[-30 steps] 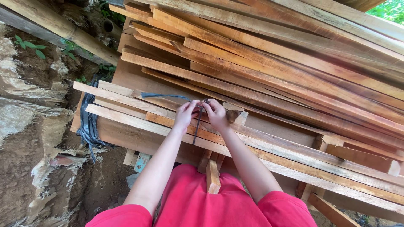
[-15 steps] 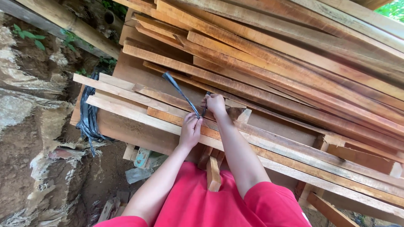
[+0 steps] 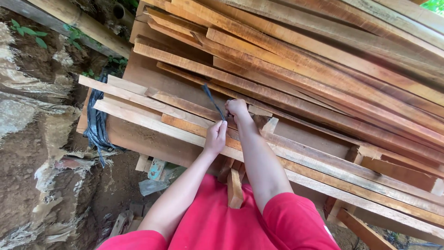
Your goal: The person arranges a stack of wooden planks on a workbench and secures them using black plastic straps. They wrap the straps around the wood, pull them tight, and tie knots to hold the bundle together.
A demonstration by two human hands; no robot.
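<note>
My left hand (image 3: pixel 215 136) and my right hand (image 3: pixel 237 109) are close together on a stack of long wooden planks (image 3: pixel 296 78). Both grip a thin dark strap (image 3: pixel 212 101) that runs taut up and to the left from between them. The left hand sits a little nearer to me, on the strap's lower end. The right hand pinches it just beyond, over a light plank (image 3: pixel 152 121) at the front of the stack. My red sleeves fill the bottom of the view.
A bundle of dark straps (image 3: pixel 96 127) hangs off the stack's left end. Rough earth and rock (image 3: pixel 32 153) rise on the left. A short wood offcut (image 3: pixel 234 187) stands under the planks, with scraps and plastic (image 3: pixel 155 178) on the ground.
The hands went from side by side on the planks to pulling the dark strap out. The left hand drew back towards me, and the strap now stands up between them.
</note>
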